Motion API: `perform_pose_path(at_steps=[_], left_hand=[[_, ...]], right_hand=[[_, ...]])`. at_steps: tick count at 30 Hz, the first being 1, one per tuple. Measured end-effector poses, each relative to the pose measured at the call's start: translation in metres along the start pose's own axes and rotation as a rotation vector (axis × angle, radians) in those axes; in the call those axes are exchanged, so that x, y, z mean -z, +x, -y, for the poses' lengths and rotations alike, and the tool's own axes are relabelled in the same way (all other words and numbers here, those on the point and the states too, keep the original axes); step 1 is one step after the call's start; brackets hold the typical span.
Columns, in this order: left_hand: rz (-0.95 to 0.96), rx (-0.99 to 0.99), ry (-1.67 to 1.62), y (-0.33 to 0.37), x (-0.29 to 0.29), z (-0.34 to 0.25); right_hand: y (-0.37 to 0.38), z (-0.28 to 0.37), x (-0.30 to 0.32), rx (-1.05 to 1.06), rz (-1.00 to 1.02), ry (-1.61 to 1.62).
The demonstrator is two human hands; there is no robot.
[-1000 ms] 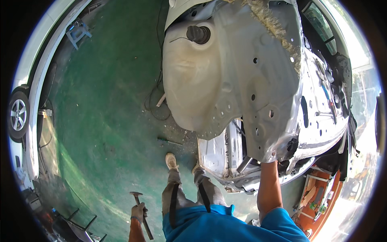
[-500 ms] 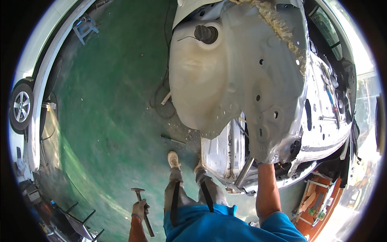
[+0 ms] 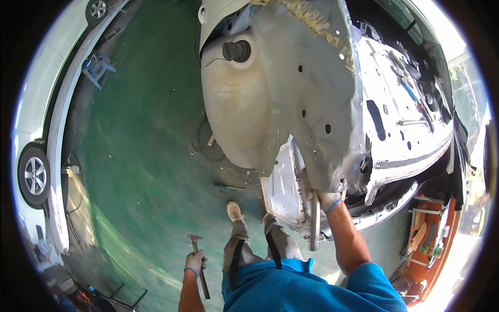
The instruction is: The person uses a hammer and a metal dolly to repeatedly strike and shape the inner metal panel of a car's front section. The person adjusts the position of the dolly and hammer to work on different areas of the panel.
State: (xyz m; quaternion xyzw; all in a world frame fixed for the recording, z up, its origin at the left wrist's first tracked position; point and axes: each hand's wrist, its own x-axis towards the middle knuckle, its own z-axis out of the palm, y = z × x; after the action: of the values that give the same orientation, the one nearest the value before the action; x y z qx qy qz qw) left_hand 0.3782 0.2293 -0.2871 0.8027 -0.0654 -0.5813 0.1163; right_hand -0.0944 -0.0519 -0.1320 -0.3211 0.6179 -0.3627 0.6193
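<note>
A stripped grey-white car body shell (image 3: 291,93) hangs over me, its wheel arch and floor panel close to my head. My right hand (image 3: 326,200), in a light glove, is raised to the shell's torn lower edge and grips a flat metal bar (image 3: 314,226) that points down from the fist. My left hand (image 3: 195,262), also gloved, hangs low by my hip and holds a hammer (image 3: 197,249) with its head up. My legs and shoes (image 3: 235,210) stand on the green floor below.
A white car with a wheel (image 3: 34,176) is parked along the left. A blue stand (image 3: 99,67) sits on the green floor (image 3: 145,156), with a hand tool (image 3: 226,185) and a looped cable (image 3: 208,143) near the shell. An orange cart (image 3: 431,229) stands at the right.
My head has shifted, so the shell fills more of the view. My right hand stays at the shell's lower edge, with the metal bar now in plain view. The hammer hand stays low.
</note>
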Motion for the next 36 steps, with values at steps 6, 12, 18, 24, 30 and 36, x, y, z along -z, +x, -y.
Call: perform_pose_path(at_steps=[6,12,18,24,30,36], left_hand=[[0.123,-0.205,0.065,-0.03,-0.031,-0.094],[0.319,-0.554,0.316,-0.101,-0.073,-0.167],[0.881,-0.638,-0.244,-0.151,-0.103,-0.186],[1.077,-0.463,-0.493,-0.149,-0.094,-0.196],[0.863,-0.587,-0.162,-0.156,-0.087,-0.201],[0.773,-0.611,-0.052,-0.161,-0.105,-0.197]], right_hand=[[-0.064,-0.015,-0.003,-0.262,-0.13,0.061],[-0.111,-0.016,-0.044,-0.2,0.044,-0.563],[-0.155,0.004,-0.126,0.102,0.164,-0.832],[-0.151,-0.028,-0.125,-0.21,0.003,0.04],[-0.1,-0.067,-0.158,-0.36,0.437,0.628],[-0.082,-0.074,-0.159,-0.293,0.23,0.883]])
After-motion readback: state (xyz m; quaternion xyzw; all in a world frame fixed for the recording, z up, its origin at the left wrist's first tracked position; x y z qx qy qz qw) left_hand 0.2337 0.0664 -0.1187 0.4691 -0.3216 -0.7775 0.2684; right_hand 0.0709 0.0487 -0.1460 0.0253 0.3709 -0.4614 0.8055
